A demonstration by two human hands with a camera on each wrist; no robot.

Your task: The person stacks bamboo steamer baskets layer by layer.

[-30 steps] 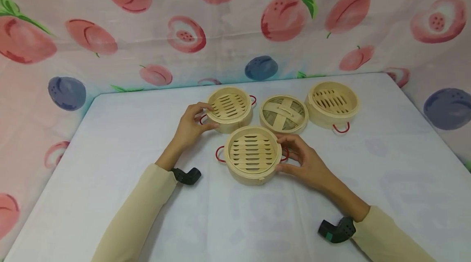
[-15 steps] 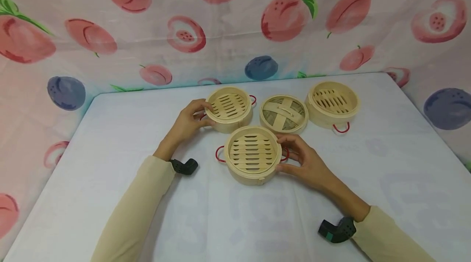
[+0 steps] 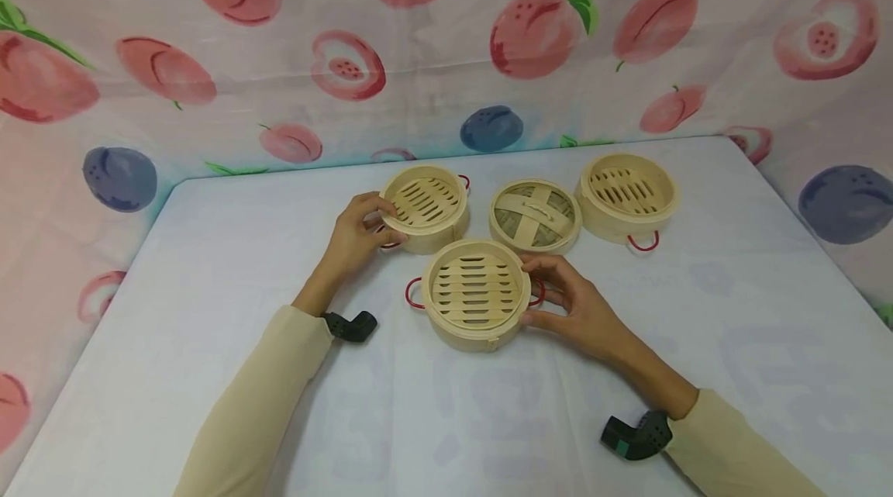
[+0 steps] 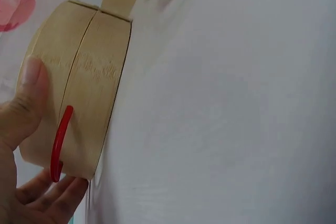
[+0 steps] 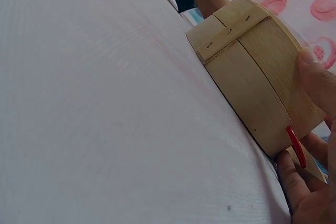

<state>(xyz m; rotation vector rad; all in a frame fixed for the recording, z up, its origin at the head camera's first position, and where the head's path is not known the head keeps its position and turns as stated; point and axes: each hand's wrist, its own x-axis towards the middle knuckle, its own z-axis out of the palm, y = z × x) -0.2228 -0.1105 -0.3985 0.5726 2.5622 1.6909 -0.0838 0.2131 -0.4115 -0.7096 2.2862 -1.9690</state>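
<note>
Pink fruit-print cloth [image 3: 412, 117] is hanging behind and to both sides. White-covered desk [image 3: 209, 272] is carrying everything. Beige sleeves [image 3: 258, 404] are crossing its near part, left and right.

Slatted bamboo baskets: the centre basket [image 3: 476, 295] is sitting nearest the person; the left basket [image 3: 424, 206] is standing just beyond it, to its left, contact unclear; the right basket [image 3: 628, 195] is standing at far right. Woven-topped lid [image 3: 535, 215] is lying between the left and right ones.

Left hand [image 3: 353, 233] is holding the left basket by its outer side, thumb near, fingers far, spaced around the handle. Right hand [image 3: 575, 311] is gripping the centre basket likewise, on its right side.

Black wrist units [image 3: 350, 326] are showing at both cuffs; red handles [image 3: 414, 293] are jutting from the basket walls.

Risks (judged): one-sided holds may be leaving either basket prone to tipping if raised. The left basket could be catching the centre rim if drawn nearer too low. The right hand is lying close beside the lid, so a careless nudge could be shoving it.

Counting: cloth 1, desk 1, sleeves 2, baskets 3, lid 1, hands 2, wrist units 2, handles 5 showing.
</note>
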